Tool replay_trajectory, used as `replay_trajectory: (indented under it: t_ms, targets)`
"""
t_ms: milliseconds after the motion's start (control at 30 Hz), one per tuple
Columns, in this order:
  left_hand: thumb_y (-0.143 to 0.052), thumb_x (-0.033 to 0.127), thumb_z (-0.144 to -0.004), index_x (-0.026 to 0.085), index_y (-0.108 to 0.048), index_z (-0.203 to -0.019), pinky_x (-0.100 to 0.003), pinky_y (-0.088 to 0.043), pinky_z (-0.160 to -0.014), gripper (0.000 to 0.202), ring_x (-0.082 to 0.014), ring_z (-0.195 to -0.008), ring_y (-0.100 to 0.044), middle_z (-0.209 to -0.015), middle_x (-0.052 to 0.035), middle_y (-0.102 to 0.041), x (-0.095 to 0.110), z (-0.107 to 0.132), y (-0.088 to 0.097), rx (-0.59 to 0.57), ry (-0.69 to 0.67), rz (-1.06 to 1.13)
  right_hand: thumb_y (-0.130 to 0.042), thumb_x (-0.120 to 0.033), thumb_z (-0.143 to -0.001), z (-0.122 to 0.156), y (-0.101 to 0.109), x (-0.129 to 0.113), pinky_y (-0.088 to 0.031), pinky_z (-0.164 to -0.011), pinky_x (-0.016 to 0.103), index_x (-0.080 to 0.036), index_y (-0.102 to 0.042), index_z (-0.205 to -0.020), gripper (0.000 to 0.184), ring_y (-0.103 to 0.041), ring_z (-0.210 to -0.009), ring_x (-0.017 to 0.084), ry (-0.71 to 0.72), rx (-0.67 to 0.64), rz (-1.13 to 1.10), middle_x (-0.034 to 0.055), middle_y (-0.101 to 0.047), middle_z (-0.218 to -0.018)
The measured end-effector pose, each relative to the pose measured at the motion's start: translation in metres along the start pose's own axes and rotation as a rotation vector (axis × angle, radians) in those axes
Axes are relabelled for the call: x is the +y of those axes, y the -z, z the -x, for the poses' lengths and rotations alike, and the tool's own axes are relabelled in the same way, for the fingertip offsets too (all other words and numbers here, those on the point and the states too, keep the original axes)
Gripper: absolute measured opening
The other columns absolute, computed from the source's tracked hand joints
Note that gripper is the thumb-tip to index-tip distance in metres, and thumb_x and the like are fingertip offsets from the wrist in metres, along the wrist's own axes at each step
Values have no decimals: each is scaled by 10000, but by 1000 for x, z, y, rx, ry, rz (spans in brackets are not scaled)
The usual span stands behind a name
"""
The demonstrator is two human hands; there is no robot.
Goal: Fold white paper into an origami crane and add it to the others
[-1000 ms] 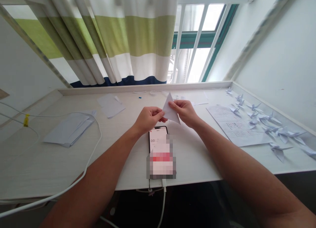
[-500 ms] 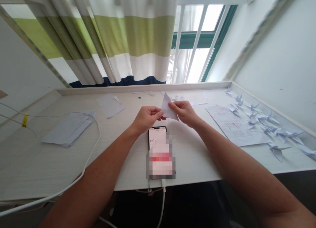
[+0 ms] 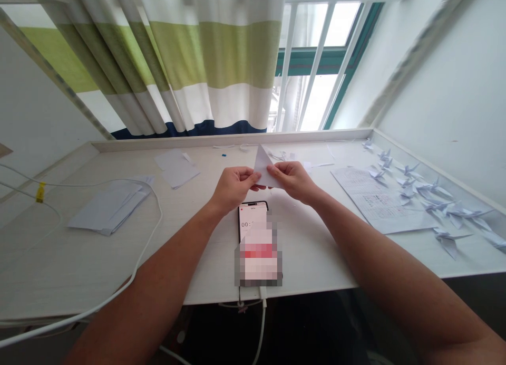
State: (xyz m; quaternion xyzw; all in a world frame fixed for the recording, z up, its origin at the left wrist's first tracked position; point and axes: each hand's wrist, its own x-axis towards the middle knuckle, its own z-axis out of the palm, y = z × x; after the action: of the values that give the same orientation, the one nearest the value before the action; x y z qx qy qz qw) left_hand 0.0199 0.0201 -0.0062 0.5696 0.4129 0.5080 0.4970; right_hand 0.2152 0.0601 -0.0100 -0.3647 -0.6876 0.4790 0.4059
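Observation:
A folded sheet of white paper [image 3: 262, 163], pointed at the top like a triangle, is held up just above the table. My left hand [image 3: 236, 186] pinches its lower left part between thumb and fingers. On the other side, my right hand [image 3: 293, 179] grips its right edge, thumb on the near face. The fingers behind the paper are partly hidden. Below the hands lies a phone [image 3: 253, 211] with a partly blurred screen, a cable plugged into its near end.
Several folded paper cranes [image 3: 446, 209] stand along the right side, some on a printed sheet [image 3: 379, 209]. Stacked paper [image 3: 110, 204] and smaller sheets [image 3: 177, 169] lie at left. A white cable [image 3: 160, 212] loops across the left side, over my left forearm. A raised rim [image 3: 177, 143] borders the back.
The folded paper has shifted slightly left and turned a little. My left thumb now lies further onto its face, and both hands still hold it.

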Motion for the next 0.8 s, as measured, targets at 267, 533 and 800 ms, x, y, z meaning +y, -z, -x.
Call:
replay_trajectory:
  t_ms: [267, 533, 800]
  targets:
    - [-841, 569, -802, 170, -780, -862, -273, -489, -595, 408, -158, -662, -658, -760, -46, -757, 1, 0, 0, 69, -40, 6, -726, -691, -879, 4, -5, -4, -353, -503, 243, -145, -701, -709, 572, -500, -566, 99, -2, -106, -37, 19, -632, -636]
    - [-843, 493, -799, 186, -756, -763, -290, -521, -567, 322, -168, -603, -655, -697, -21, -722, 2, 1, -6, 228, -115, 117, -721, -685, -884, 7, -14, -13, -500, -587, 264, -153, -730, -733, 554, -616, -638, 134, 41, -73, -71, 38, -688, -678]
    - [-890, 523, -744, 154, -774, -846, -311, -549, -592, 400, -175, -629, -666, -748, -35, -726, 2, 2, -10, 169, -10, 225, -719, -683, -887, 9, -18, -13, -433, -533, 256, -170, -675, -692, 550, -513, -572, 106, 76, -87, -84, -16, -581, -611]
